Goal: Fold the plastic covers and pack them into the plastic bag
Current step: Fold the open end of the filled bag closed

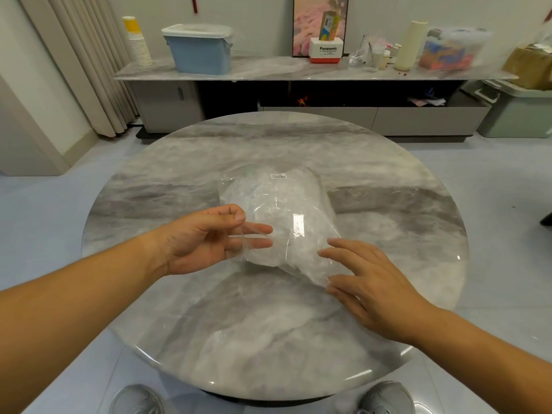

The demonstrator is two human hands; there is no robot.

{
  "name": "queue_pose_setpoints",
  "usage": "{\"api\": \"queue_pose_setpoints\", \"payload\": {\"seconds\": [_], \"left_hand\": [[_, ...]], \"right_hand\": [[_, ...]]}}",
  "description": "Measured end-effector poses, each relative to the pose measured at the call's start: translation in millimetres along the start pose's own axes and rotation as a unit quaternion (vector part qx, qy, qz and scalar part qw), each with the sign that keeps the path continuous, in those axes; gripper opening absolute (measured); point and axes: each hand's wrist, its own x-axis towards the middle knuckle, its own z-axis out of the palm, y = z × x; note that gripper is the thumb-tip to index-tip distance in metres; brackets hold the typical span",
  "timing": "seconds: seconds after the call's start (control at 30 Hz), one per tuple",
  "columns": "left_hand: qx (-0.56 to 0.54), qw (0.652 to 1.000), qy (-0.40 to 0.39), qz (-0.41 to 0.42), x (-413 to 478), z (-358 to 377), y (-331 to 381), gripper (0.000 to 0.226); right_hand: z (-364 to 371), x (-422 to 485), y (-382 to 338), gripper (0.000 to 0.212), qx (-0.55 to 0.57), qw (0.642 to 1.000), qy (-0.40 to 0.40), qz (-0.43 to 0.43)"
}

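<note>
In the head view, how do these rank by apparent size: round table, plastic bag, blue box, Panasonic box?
1. round table
2. plastic bag
3. blue box
4. Panasonic box
Both boxes stand farther from the camera, so their true size against the bag is unsure.

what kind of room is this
Most likely a home living or dining room: a round marble table, a long low cabinet along the wall holding a framed picture and a blue storage box, and floor-length curtains at the left.
</note>
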Motion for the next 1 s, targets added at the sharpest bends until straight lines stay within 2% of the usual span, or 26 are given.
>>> {"api": "queue_pose_setpoints", "payload": {"seconds": [0.1,0.2,0.3,0.37,0.43,0.5,0.63,0.73,0.9,1.0], "left_hand": [[0.005,1.0,0.018,-0.007,-1.0,-0.9,1.0,0.037],[0.017,0.999,0.036,-0.011,-3.3,-5.8,1.8,0.039],[0.056,0.997,0.06,-0.01,-7.9,-7.1,-1.2,0.036],[0.079,0.991,0.11,-0.007,-11.5,-5.0,-7.0,0.025],[0.102,0.98,0.17,-0.001,-15.7,-4.6,-15.0,0.032],[0.127,0.968,0.219,0.005,-20.6,-5.3,-24.0,0.042],[0.155,0.945,0.287,0.022,-26.1,-2.9,-39.0,0.014],[0.161,0.942,0.294,0.032,-26.9,-2.0,-40.0,0.012],[0.21,0.936,0.276,0.057,-26.1,-4.6,-35.7,0.022],[0.223,0.935,0.27,0.06,-24.9,-5.9,-35.0,0.026]], "right_hand": [[3.8,-1.0,2.2,0.041,0.042,0.999,-0.007,0.012],[2.6,-3.1,5.2,0.045,0.095,0.993,-0.021,0.065],[-0.5,-3.3,7.0,0.052,0.099,0.989,-0.041,0.103],[-2.1,-1.9,5.2,0.06,0.099,0.988,-0.049,0.108],[-1.6,-0.3,2.2,0.067,0.092,0.987,-0.061,0.113],[0.7,0.2,-0.4,0.065,0.082,0.986,-0.072,0.13],[1.1,5.1,-9.3,0.045,0.084,0.983,-0.099,0.13],[14.7,-1.0,-5.2,0.044,0.042,0.991,-0.099,0.078],[23.5,-6.6,-3.9,0.041,0.088,0.991,-0.078,0.062],[25.7,-6.5,-3.5,0.042,0.086,0.99,-0.099,0.047]]}}
